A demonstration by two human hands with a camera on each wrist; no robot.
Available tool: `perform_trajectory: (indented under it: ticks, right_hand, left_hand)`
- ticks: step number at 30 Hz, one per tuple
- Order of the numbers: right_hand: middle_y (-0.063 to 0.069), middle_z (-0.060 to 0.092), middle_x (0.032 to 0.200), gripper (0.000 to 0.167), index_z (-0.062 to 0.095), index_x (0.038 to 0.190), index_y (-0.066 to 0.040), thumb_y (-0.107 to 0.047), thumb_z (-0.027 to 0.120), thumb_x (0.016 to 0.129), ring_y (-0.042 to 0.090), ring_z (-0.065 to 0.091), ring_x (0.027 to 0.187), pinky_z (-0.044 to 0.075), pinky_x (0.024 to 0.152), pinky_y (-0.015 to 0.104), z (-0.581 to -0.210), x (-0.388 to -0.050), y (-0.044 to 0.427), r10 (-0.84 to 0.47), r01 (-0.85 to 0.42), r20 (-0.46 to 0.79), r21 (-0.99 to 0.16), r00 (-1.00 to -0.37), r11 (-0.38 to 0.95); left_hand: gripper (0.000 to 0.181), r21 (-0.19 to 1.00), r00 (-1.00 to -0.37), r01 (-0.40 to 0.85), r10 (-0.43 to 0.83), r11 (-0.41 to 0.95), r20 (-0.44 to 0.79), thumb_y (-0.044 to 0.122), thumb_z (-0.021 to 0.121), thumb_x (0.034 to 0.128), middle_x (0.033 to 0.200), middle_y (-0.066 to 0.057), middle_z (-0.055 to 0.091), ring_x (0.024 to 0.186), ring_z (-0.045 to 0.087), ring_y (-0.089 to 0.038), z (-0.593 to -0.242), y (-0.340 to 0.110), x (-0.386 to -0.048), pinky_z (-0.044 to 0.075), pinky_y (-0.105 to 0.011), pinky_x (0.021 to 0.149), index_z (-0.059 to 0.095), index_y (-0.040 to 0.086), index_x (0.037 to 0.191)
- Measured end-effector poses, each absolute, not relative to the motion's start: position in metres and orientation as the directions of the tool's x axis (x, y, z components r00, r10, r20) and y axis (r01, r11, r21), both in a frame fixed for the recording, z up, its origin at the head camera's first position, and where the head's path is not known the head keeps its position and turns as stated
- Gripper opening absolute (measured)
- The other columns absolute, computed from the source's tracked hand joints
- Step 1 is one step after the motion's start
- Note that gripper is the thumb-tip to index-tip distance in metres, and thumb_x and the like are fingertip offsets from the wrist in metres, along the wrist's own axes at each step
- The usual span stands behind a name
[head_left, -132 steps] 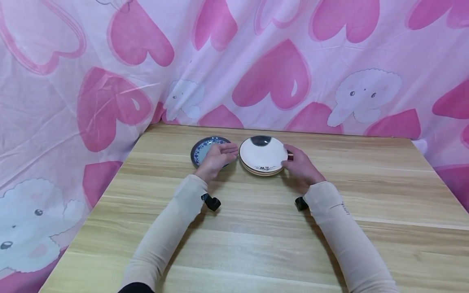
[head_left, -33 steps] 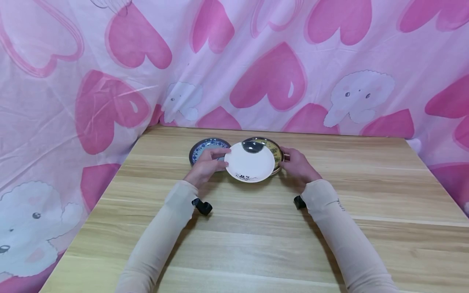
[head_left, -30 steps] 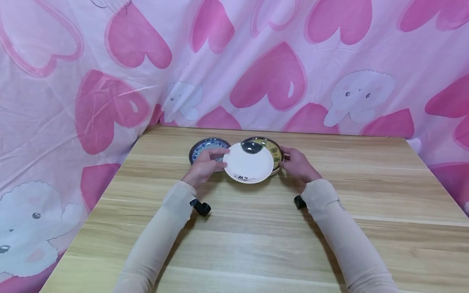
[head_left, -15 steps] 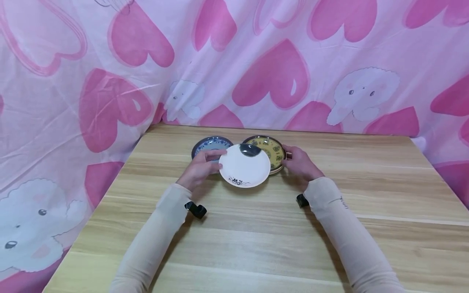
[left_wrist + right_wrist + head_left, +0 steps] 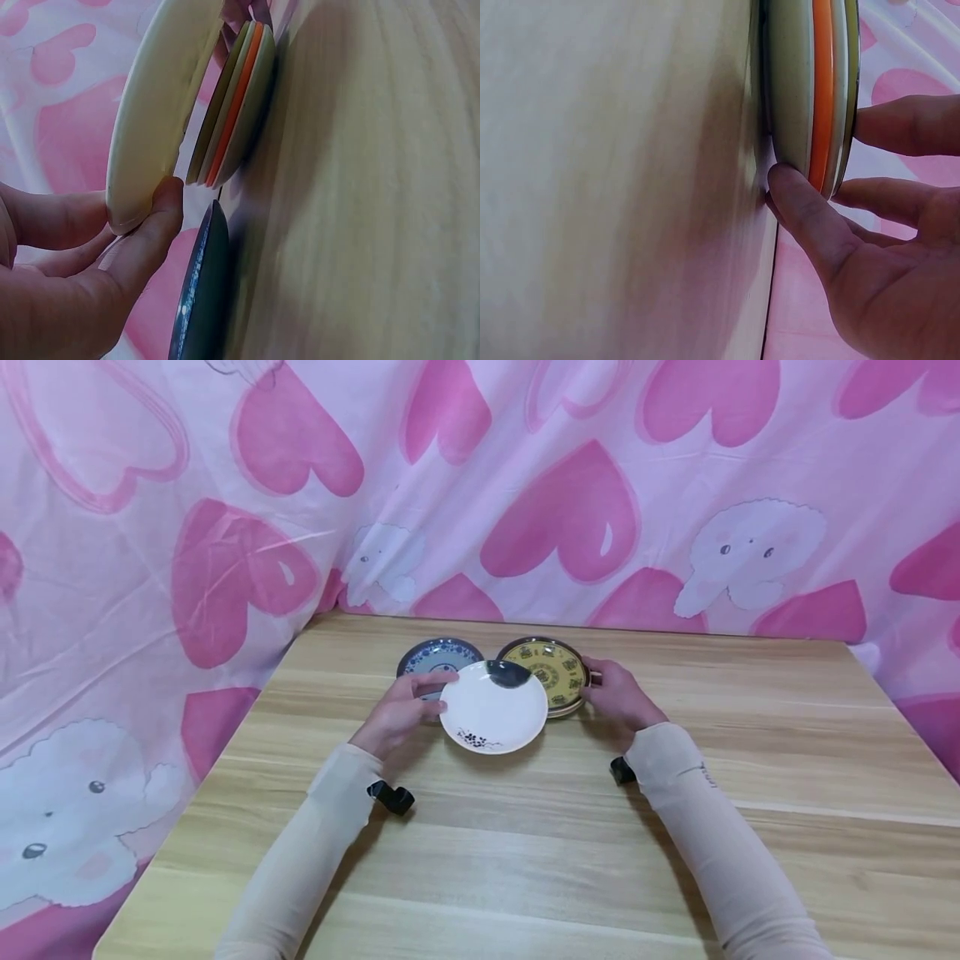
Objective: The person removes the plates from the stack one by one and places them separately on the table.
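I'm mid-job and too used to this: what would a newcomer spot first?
First, the white plate with its dark patch, held above the table by the left hand. Next, the yellow plate atop the stack that the right hand grips. Behind them hangs the pink heart-print cloth.

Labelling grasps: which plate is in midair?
The white plate with the dark patch, pinched by the left hand; the blue-patterned plate sits on the table and the yellow plate tops the stack.
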State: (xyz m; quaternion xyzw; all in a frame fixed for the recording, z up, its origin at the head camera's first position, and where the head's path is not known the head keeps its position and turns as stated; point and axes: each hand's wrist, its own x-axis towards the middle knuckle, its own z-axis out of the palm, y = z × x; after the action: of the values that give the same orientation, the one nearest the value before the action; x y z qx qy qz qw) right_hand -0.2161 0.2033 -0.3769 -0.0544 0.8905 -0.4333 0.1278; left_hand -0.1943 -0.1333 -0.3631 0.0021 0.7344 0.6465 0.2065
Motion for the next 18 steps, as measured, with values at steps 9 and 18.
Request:
perform_trajectory:
  ticks: [9, 18]
  right_hand:
    - [0.028, 0.032, 0.160, 0.066, 0.022, 0.155, 0.006, -0.002, 0.052, 0.097, 0.044, 0.038, 0.145, 0.042, 0.118, 0.049, -0.375, -0.216, 0.202, -0.209, 0.012, -0.178, -0.787, -0.962, 0.617]
    - [0.028, 0.031, 0.160, 0.067, 0.021, 0.155, 0.006, -0.002, 0.053, 0.096, 0.044, 0.038, 0.146, 0.040, 0.119, 0.048, -0.376, -0.217, 0.203, -0.198, 0.031, -0.194, -0.785, -0.961, 0.618]
  left_hand:
    - [0.053, 0.927, -0.901, -0.270, 0.270, 0.262, -0.339, -0.004, 0.051, 0.0955, 0.162, -0.009, 0.036, 0.132, 0.051, -0.024, -0.368, -0.161, -0.182, 0.055, -0.021, 0.093, 0.052, 0.013, 0.146]
    - [0.052, 0.933, -0.888, -0.215, 0.340, 0.289, -0.310, -0.005, 0.052, 0.0947, 0.160, -0.010, 0.039, 0.133, 0.050, -0.023, -0.370, -0.174, -0.174, 0.055, -0.016, 0.087, 0.052, 0.009, 0.145]
